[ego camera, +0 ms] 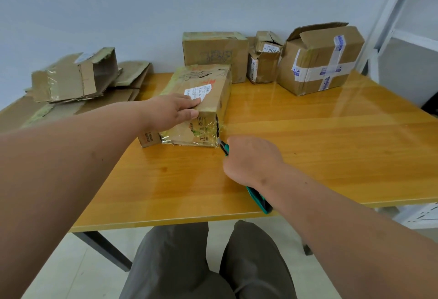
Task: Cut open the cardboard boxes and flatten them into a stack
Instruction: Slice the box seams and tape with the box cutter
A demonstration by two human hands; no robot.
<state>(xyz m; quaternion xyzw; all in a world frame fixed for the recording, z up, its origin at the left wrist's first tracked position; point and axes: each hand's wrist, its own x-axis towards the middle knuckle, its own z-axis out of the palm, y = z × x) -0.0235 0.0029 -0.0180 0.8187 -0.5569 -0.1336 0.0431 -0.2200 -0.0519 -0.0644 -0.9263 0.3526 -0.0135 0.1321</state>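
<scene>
A taped cardboard box (208, 85) with a white label lies in the middle of the wooden table (308, 147). My left hand (173, 111) presses flat on its near top edge, thumb down the front face. My right hand (248, 159) grips a green utility knife (259, 200). The blade tip touches the box's lower right front corner, where the tape is slit. A pile of flattened cardboard (78, 99) lies at the left, with a half-collapsed box (73, 76) on top.
Three more boxes stand along the back: a wide one (214, 53), a small torn one (264, 58) and a large one with white tape (320, 61). A white metal shelf (407, 14) rises at the right. My legs show below the table's front edge.
</scene>
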